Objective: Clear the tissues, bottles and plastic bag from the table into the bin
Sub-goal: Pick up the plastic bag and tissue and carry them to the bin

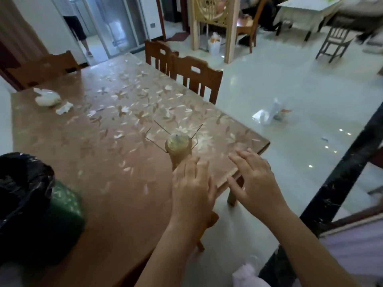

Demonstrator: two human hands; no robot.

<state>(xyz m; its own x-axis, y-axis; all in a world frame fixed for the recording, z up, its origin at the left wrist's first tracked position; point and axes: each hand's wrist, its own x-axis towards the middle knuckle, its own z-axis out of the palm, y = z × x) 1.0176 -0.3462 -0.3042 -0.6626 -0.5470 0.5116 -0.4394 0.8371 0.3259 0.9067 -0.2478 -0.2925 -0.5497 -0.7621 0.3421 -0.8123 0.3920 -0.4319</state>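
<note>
The table [103,172] ends in a near right corner, and the right hand [256,181] hovers just over that corner with its fingers spread and straight, holding nothing. The left hand [192,185] is beside it, over the right edge, fingers also straight and loose and holding nothing. Its fingertips reach the foot of a brown jar [178,150] with thin sticks poking out; whether they touch it is hard to tell.

The middle of the tabletop is open between the hands and the far left corner, where the plastic bag [47,98] lies with a crumpled tissue [64,107] just beside it, both well apart from the hands. The bin [66,214], green with a black liner, stands at the near left edge; the frame cuts it off and its base is hidden.

Two chairs [196,77] press against the far long edge. On the floor to the right lies something white and crumpled [267,116], too blurred to name. A black post [342,172] crosses the right side.
</note>
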